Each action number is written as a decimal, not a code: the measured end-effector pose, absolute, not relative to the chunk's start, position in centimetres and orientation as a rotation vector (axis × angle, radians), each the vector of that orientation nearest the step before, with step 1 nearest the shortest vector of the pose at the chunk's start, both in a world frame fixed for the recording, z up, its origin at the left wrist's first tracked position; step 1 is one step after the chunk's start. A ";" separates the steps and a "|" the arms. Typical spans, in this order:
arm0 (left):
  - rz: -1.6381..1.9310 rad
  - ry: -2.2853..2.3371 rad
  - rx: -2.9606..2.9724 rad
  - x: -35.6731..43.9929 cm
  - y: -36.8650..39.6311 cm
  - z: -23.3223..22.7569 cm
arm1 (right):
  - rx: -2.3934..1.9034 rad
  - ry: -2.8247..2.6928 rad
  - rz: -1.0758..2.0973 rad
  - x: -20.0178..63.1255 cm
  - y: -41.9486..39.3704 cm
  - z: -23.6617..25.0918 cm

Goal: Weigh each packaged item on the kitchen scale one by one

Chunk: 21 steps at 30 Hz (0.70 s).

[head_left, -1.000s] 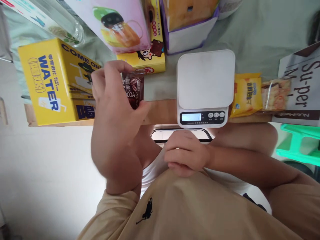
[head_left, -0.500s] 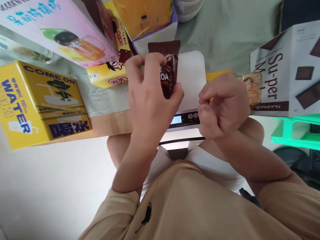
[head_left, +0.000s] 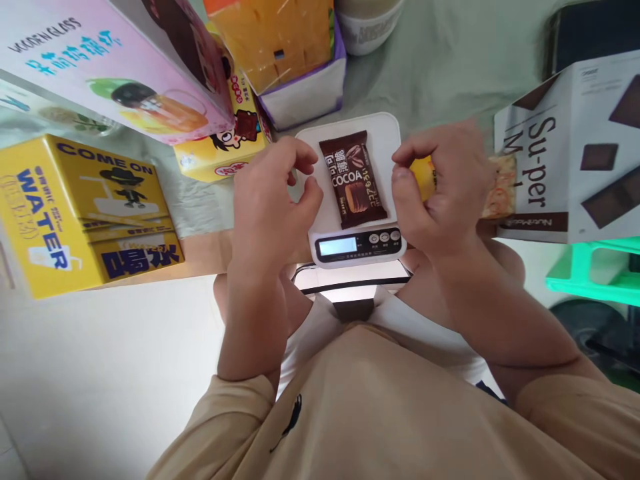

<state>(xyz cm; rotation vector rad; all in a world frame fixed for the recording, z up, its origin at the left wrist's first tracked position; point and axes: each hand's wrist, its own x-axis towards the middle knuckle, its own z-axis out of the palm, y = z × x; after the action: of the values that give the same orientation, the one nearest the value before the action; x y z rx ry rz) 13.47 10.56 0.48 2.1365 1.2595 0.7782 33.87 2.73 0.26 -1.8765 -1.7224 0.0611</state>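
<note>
A brown cocoa snack packet lies flat, slightly tilted, on the white kitchen scale. The scale's small display is lit, but its reading is too faint to make out. Left of the packet, my left hand hovers with curled fingers, thumb and forefinger apart and nothing between them. On the scale's right side is my right hand, thumb and forefinger drawn together, with no object visible in them. Behind that hand, a yellow packet and a clear-wrapped snack are partly hidden.
At left stand a yellow WATER box, a pink glass-cup box and a yellow snack box. An orange package and a white tub are behind the scale. A Su-per box stands at right, above a green stool.
The cocoa packet has left my left hand and now rests on the scale. My left hand has drawn back leftward, its fingers apart. My right hand has barely shifted.
</note>
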 end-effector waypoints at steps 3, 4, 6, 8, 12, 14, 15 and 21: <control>0.778 1.235 2.121 13.1 10.7 0.3 | -1.988 -1.725 0.176 33.4 2.6 1.0; 0.789 1.220 2.115 13.2 10.6 0.3 | -1.998 -1.708 0.174 33.3 2.6 1.1; 0.835 1.175 2.093 13.3 10.5 0.3 | -1.999 -1.670 0.142 33.2 2.6 1.3; 0.918 1.121 2.028 13.1 10.7 0.2 | -1.997 -1.653 0.130 33.2 2.7 1.3; 1.131 0.886 1.898 11.9 12.0 -1.0 | -2.021 -1.659 0.134 33.3 2.9 1.5; 1.193 0.794 1.907 11.3 12.6 -1.5 | -2.024 -1.674 0.129 33.3 2.9 1.4; 1.219 0.779 1.918 11.1 12.8 -1.5 | -2.021 -1.685 0.131 33.3 2.9 1.4; 1.444 0.787 1.869 12.1 11.9 -0.1 | -1.926 -1.736 0.104 32.9 2.7 1.5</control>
<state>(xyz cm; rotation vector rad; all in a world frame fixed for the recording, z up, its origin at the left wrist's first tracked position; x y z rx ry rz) 12.10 11.92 -0.12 1.8689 0.7869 1.4443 32.95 2.72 1.47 -1.9261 -1.7358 0.1037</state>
